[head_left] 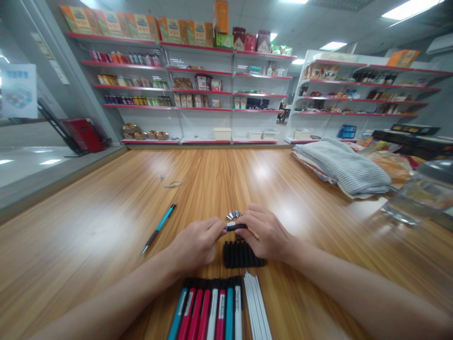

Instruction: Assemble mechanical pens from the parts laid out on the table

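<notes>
Between my two hands, just above the table, is a pen barrel with a black grip [235, 227] and a bit of blue at its left end. My left hand [201, 241] is closed around the blue end. The fingers of my right hand [266, 231] pinch the black grip from the other side. Below them lies a row of black rubber grips [242, 255]. Silver pen tips [233, 215] fan out just beyond my fingers. Nearer to me are several blue, red and white pen barrels [208, 307] side by side, with white refills [256, 307] to their right.
An assembled blue pen [159, 228] lies left of my hands. Farther off are a thin loop [173, 184] and a small metal piece [162, 176]. Folded striped cloth [345, 167] and a clear water container [419, 193] stand at right. Stocked shelves [198, 109] line the back.
</notes>
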Tool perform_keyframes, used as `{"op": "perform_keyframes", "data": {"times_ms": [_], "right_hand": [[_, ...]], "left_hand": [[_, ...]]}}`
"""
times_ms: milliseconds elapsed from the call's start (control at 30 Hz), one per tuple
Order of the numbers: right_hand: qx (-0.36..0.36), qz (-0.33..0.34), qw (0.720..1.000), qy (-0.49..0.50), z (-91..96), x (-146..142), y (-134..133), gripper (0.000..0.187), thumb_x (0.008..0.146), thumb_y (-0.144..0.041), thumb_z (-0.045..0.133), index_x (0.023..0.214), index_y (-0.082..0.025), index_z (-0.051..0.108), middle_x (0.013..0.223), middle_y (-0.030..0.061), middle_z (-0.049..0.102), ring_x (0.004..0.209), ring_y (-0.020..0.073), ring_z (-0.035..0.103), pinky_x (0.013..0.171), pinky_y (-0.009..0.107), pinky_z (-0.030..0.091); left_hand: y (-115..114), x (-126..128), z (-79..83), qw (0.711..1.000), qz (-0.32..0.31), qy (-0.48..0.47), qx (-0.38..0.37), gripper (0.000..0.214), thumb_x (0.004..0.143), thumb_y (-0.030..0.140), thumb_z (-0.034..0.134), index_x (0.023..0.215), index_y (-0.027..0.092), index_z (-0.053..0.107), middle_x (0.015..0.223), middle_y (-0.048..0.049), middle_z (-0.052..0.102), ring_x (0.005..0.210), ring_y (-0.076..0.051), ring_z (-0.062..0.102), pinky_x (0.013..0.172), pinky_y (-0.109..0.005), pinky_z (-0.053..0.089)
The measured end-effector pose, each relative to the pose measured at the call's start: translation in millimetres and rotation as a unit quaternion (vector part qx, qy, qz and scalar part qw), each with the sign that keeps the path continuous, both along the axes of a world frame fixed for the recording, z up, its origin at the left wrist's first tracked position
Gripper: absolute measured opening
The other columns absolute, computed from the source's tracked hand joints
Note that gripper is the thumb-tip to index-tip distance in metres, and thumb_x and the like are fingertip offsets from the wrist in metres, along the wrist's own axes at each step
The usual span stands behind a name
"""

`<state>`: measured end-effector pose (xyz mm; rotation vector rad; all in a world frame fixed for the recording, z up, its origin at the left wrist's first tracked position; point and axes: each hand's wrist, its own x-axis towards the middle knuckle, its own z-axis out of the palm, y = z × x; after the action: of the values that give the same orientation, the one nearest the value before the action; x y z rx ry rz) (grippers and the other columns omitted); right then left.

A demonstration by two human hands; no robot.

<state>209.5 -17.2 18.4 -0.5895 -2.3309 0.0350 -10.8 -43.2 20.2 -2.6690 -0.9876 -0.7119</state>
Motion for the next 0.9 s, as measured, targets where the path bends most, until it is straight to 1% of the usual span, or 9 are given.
{"op": "perform_keyframes", "data": {"times_ms": [67,200,267,333,433,567,667,767,900], "right_hand": [[-0.008,-0.009,1.000,0.000,-0.2,0.1,0.3,0.011,0.090,-0.024,0.051,0.089,-0.016,0.058,0.076,0.0062,0.061,0.070,0.0177,0.048,0.065,0.033,0.038],[0.006,-0.017,1.000,0.012,-2.7,-0.3,4.1,0.026,0.093,-0.023,0.048,0.067,-0.017,0.052,0.063,0.0030,0.056,0.061,0.0148,0.042,0.062,0.031,0.034],[0.005,-0.014,1.000,0.017,-2.8,-0.8,4.5,0.022,0.092,-0.023,0.050,0.071,-0.017,0.054,0.066,0.0034,0.057,0.063,0.0153,0.043,0.063,0.031,0.036],[-0.006,-0.010,1.000,0.026,-1.6,-1.2,3.2,0.012,0.090,-0.024,0.054,0.082,-0.016,0.058,0.073,0.0050,0.060,0.070,0.0170,0.046,0.066,0.032,0.038],[-0.022,-0.011,0.999,0.042,0.3,-1.5,0.9,0.011,0.088,-0.026,0.057,0.091,-0.015,0.059,0.081,0.0067,0.061,0.078,0.0190,0.048,0.071,0.034,0.041],[-0.021,-0.018,0.999,0.030,-0.6,-1.3,1.3,0.016,0.089,-0.025,0.055,0.076,-0.016,0.058,0.072,0.0045,0.059,0.069,0.0169,0.045,0.068,0.034,0.039],[-0.022,-0.022,0.999,0.033,-0.8,-1.3,0.9,0.012,0.089,-0.025,0.055,0.080,-0.016,0.058,0.075,0.0052,0.059,0.072,0.0177,0.046,0.069,0.034,0.039],[-0.037,-0.029,0.998,0.037,0.0,-1.5,-0.1,0.011,0.087,-0.027,0.057,0.088,-0.016,0.058,0.082,0.0068,0.060,0.079,0.0194,0.049,0.071,0.034,0.040],[-0.031,-0.030,0.999,0.022,-1.5,-1.4,0.9,0.018,0.090,-0.027,0.053,0.076,-0.017,0.057,0.071,0.0043,0.057,0.069,0.0169,0.046,0.067,0.032,0.038]], "left_hand": [[-0.2,0.1,0.6,1.000,0.000,0.007,0.000,0.017,0.091,0.013,0.038,0.082,0.016,0.052,0.068,-0.0008,0.052,0.058,-0.012,0.050,0.052,-0.023,0.042],[-2.3,1.6,3.1,1.000,-0.003,0.002,-0.025,0.013,0.095,0.022,0.042,0.098,0.016,0.053,0.080,-0.0028,0.056,0.069,-0.014,0.056,0.059,-0.026,0.047],[-2.4,2.1,3.2,1.000,0.005,-0.004,-0.029,0.014,0.095,0.025,0.043,0.098,0.016,0.052,0.081,-0.0026,0.057,0.069,-0.014,0.056,0.058,-0.026,0.047],[-1.7,2.1,2.4,1.000,0.017,-0.006,-0.023,0.015,0.096,0.026,0.042,0.093,0.016,0.053,0.079,-0.0020,0.056,0.066,-0.014,0.055,0.055,-0.026,0.045],[-0.9,2.0,1.6,1.000,0.021,-0.002,-0.006,0.016,0.096,0.025,0.042,0.089,0.015,0.054,0.076,-0.0015,0.055,0.063,-0.013,0.053,0.053,-0.025,0.042],[-0.9,3.3,3.7,1.000,0.005,0.001,0.017,0.017,0.095,0.023,0.044,0.084,0.015,0.054,0.072,-0.0009,0.054,0.060,-0.012,0.049,0.052,-0.025,0.040],[-0.3,4.2,6.0,1.000,-0.001,-0.007,0.028,0.017,0.094,0.020,0.044,0.081,0.015,0.054,0.071,-0.0014,0.054,0.063,-0.013,0.050,0.056,-0.026,0.042],[0.7,3.9,6.9,1.000,-0.006,-0.009,0.026,0.016,0.094,0.018,0.044,0.083,0.015,0.055,0.072,-0.0023,0.055,0.067,-0.014,0.052,0.060,-0.027,0.044],[0.4,2.9,6.7,1.000,-0.005,-0.006,0.017,0.013,0.095,0.022,0.044,0.095,0.016,0.056,0.077,-0.0024,0.057,0.069,-0.013,0.054,0.061,-0.025,0.045]]}}
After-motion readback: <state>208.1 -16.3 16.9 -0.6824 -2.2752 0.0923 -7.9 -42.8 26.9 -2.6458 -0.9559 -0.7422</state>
